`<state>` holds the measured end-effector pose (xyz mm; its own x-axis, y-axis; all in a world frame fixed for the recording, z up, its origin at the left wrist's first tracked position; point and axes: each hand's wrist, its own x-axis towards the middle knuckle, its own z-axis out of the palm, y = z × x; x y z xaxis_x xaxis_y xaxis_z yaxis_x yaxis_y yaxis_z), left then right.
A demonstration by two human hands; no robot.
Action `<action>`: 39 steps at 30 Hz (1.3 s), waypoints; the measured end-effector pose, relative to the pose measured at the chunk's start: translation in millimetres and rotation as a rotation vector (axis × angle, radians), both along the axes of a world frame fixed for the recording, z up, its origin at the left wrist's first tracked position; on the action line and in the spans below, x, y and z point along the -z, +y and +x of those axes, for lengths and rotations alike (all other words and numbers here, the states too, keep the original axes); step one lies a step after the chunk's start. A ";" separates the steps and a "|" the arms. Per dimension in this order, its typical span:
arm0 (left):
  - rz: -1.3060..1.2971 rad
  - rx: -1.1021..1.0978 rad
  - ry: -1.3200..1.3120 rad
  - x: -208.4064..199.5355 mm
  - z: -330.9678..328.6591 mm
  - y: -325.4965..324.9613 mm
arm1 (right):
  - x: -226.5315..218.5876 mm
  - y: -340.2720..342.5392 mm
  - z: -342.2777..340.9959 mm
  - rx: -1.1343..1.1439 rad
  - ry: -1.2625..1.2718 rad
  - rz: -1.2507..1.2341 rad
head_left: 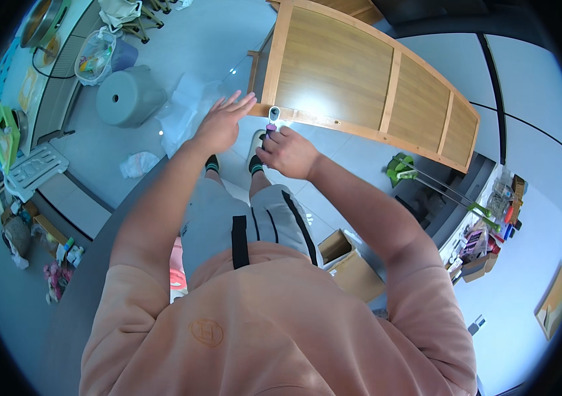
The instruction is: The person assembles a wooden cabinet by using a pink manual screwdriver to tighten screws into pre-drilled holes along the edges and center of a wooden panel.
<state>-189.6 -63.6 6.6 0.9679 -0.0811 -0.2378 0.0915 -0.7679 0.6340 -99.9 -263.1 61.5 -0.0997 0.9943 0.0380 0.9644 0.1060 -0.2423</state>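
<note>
My left hand (220, 125) is open, its fingers stretched out beside the near left corner of a large panelled wooden cabinet (334, 59). Whether its fingertips touch the wood I cannot tell. My right hand (289, 153) is closed around a small tool with a purple and dark handle (270, 129); its exact kind is unclear. At the upper end of the handle, a white rounded piece with a dark centre (274, 113) lies against the cabinet's near wooden edge. My fingers hide the lower part of the tool.
A grey plastic stool (129, 96) and a lined waste bin (106, 58) stand on the left. Clear plastic sheeting (187, 109) lies on the tiled floor. An open cardboard box (355, 267) is beside my legs. Green-handled metal poles (439, 188) lean on the right near a cluttered shelf.
</note>
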 end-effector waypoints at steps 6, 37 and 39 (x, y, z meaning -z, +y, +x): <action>0.037 0.026 -0.044 3.8 -7.7 10.4 | -4.6 46.3 3.4 -0.156 -0.069 -0.101; 0.095 -0.235 -0.235 5.3 11.7 -39.4 | -17.3 6.1 65.1 0.225 -0.065 -0.077; 0.125 -0.230 -0.316 6.7 14.2 -38.8 | -11.9 7.3 67.7 0.277 -0.035 -0.152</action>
<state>-175.4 -102.4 -0.1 0.9845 0.1567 0.0794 0.0858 -0.8232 0.5612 -32.1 -255.8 73.4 0.1769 0.9779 -0.1116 0.9596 -0.1966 -0.2012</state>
